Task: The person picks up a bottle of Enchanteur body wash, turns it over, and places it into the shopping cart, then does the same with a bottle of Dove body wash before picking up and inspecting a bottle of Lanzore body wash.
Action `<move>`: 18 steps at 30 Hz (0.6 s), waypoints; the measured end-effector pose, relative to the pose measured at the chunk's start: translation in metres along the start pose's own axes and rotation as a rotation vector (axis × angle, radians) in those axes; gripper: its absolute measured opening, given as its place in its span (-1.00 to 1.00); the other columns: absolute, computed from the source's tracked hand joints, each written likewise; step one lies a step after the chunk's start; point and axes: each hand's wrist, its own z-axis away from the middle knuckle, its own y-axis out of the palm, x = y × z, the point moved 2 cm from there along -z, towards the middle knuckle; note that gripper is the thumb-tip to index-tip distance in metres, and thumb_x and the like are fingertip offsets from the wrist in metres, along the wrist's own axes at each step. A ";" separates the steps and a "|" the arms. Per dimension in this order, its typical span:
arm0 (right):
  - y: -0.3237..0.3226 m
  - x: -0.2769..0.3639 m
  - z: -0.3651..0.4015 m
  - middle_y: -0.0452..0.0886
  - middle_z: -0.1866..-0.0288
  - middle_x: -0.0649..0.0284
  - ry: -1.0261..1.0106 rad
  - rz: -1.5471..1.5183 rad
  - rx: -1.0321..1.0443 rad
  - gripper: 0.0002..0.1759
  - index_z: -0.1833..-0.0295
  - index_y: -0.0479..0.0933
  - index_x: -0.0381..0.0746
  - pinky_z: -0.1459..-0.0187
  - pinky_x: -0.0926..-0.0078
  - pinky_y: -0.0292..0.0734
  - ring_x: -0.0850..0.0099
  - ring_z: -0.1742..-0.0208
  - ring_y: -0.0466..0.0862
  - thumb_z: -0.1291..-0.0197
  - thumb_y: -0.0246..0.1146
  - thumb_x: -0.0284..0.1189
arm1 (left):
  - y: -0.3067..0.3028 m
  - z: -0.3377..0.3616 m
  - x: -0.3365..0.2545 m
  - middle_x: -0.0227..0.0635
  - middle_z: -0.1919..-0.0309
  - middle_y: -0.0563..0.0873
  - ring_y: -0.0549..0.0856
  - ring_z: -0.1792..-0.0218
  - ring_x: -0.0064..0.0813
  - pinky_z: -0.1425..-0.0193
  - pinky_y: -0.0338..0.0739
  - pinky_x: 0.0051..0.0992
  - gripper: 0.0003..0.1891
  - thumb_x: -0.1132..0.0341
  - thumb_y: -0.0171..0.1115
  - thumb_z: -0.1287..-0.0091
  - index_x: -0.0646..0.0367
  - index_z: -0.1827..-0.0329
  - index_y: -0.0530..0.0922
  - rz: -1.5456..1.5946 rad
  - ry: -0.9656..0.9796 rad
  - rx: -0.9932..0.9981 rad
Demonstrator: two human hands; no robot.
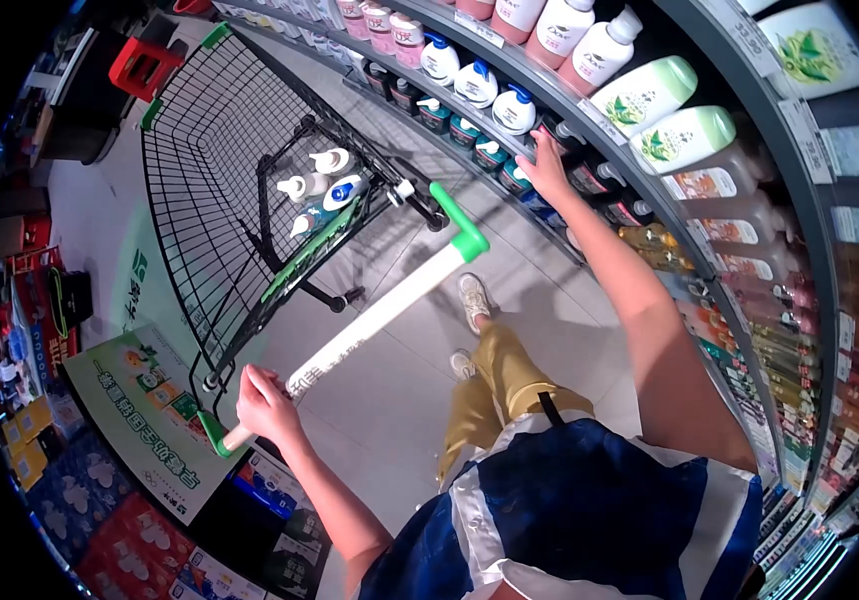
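The floor [389, 400] is pale grey tiles, below the left fingers [249, 385]. Tall shelves [764, 70] curve past the right fingers [547, 150]. A green poster [139, 420] sits left of the left fingers. Light is bright.

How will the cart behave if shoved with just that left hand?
Probably light: the cart holds only a few bottles. The left hand holds the handle near its end, so it may swerve; loose bottles may roll.
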 end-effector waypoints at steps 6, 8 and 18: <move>0.031 -0.030 -0.095 0.24 -0.36 -0.19 0.351 0.089 0.063 -0.14 -0.40 0.12 -0.30 -0.30 0.09 0.29 -0.10 -0.36 0.30 -0.05 0.38 -0.30 | 0.012 -0.007 -0.011 -0.36 0.80 0.50 0.55 0.73 -0.48 0.60 0.34 -0.47 -0.55 0.21 -0.10 -0.48 0.21 0.62 0.45 0.004 -0.018 0.004; 0.038 -0.038 -0.114 0.34 -0.30 -0.18 0.411 0.142 0.092 -0.20 -0.37 0.17 -0.30 -0.31 0.15 0.29 -0.07 -0.31 0.36 -0.07 0.36 -0.30 | 0.015 -0.007 -0.006 -0.41 0.79 0.44 0.42 0.75 -0.61 0.63 0.25 -0.56 -0.53 0.16 -0.10 -0.52 0.24 0.58 0.42 0.048 0.005 0.001; 0.080 -0.104 -0.147 0.50 -0.19 -0.13 0.495 0.217 0.207 -0.35 -0.23 0.40 -0.30 -0.22 0.10 0.35 -0.05 -0.18 0.51 -0.14 0.27 -0.10 | 0.014 -0.004 -0.006 -0.37 0.76 0.44 0.44 0.74 -0.58 0.63 0.28 -0.56 -0.54 0.22 -0.12 -0.52 0.29 0.57 0.38 0.068 0.006 -0.024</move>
